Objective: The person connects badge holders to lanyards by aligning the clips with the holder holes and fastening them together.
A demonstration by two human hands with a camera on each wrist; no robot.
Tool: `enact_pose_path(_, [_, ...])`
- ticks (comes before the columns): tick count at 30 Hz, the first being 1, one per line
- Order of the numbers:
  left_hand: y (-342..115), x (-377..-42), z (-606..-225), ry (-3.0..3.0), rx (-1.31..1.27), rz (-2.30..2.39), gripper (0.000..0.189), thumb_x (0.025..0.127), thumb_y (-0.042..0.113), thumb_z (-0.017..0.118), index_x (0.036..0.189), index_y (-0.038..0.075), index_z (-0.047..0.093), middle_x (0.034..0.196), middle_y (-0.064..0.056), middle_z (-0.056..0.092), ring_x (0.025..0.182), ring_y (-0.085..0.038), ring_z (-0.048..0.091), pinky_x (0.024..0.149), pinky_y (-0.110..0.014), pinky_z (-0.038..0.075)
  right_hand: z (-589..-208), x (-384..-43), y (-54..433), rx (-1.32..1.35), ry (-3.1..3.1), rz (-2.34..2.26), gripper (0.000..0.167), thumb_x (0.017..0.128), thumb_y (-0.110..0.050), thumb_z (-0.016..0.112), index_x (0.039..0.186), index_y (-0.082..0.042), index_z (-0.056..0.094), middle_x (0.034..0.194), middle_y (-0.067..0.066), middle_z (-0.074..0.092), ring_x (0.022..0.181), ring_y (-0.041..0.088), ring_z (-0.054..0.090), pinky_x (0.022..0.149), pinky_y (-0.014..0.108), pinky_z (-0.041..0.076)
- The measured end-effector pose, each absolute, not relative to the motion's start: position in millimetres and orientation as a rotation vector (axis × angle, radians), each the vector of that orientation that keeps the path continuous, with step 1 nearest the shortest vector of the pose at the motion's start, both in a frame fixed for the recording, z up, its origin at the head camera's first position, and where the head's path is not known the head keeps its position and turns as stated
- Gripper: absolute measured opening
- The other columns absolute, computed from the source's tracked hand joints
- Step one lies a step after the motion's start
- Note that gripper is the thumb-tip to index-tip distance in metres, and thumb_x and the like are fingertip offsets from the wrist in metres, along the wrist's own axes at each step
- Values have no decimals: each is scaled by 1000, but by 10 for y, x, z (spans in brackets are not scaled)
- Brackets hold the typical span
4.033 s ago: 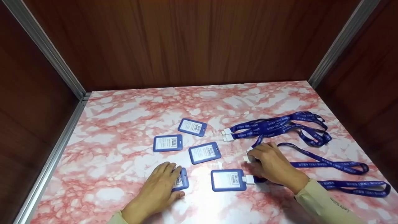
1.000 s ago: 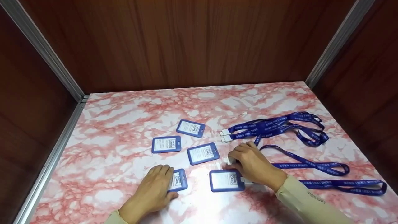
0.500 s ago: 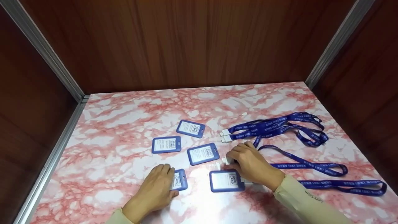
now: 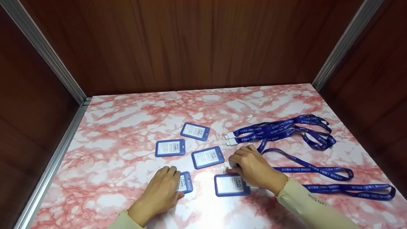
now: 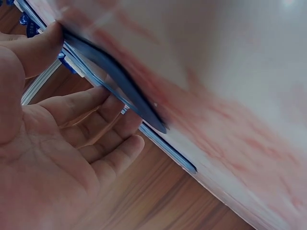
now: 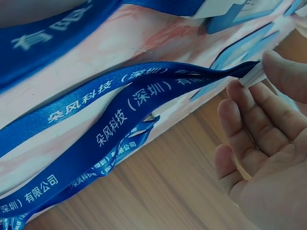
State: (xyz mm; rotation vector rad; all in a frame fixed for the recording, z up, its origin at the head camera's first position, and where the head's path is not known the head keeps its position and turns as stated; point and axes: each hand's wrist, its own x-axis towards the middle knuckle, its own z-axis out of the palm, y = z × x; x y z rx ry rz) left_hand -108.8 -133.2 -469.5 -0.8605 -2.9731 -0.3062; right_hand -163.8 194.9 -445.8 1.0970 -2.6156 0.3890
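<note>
My left hand (image 4: 159, 189) pinches a blue-framed ID card holder (image 4: 188, 183) between thumb and fingers. In the left wrist view this card holder (image 5: 117, 74) is seen edge-on, tilted a little off the table, its long sides between thumb and fingers. My right hand (image 4: 252, 165) pinches the white plastic clip (image 6: 253, 75) of a blue lanyard (image 6: 144, 93) between thumb and index finger. The lanyard's printed strap trails off to the right. Below the right hand lies another card holder (image 4: 231, 185), its slot end and white clip partly covered by that hand. The two hands are apart.
Three loose card holders lie farther back: one at the rear (image 4: 195, 131), one to its left (image 4: 170, 148), one nearer (image 4: 208, 157). More blue lanyards (image 4: 279, 128) lie bunched at the right. Wooden panels (image 4: 203, 44) wall the marbled table (image 4: 120, 127).
My right hand has moved left, bringing the lanyard clip along and drawing its strap leftward. The left thumb has come up against the card holder, which has shifted slightly.
</note>
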Motion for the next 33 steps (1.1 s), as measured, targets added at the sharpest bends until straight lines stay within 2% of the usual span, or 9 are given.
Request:
enact_pose_path(5, [-1310,-1102,-4674,-2960,-862,-282,60,84,36,84,121,-7,64,110,-11,59,101,-28,52,99,-48,45,-4450,-1638,1926,1106,-2636,378,19,81,-17,88,92,-19,73,93,-5,71,90,17,62,82,37,41])
enact_pose_path(9, [-1298,-1109,-4685,-2923,-869,-253,59,82,36,85,119,-6,65,107,-10,58,98,-27,51,96,-46,46,-4456,-1641,1892,1114,-2640,369,19,81,-16,87,88,-20,70,89,-6,69,86,16,60,81,36,40])
enact_pose_path(21, [-1272,-1106,-4693,-2954,-854,-255,59,84,35,84,121,-6,65,107,-10,58,96,-26,51,95,-47,47,-4461,-1639,1811,1124,-2651,340,17,80,-15,87,90,-18,74,88,-6,70,83,16,60,79,36,39])
enact_pose_path(33, [-1259,-1107,-4684,-2969,-841,-235,60,83,35,85,122,-7,65,108,-10,58,96,-26,52,92,-46,49,-4475,-1640,1722,1165,-2610,301,20,77,-11,86,82,-18,68,81,-6,66,78,16,57,75,35,40])
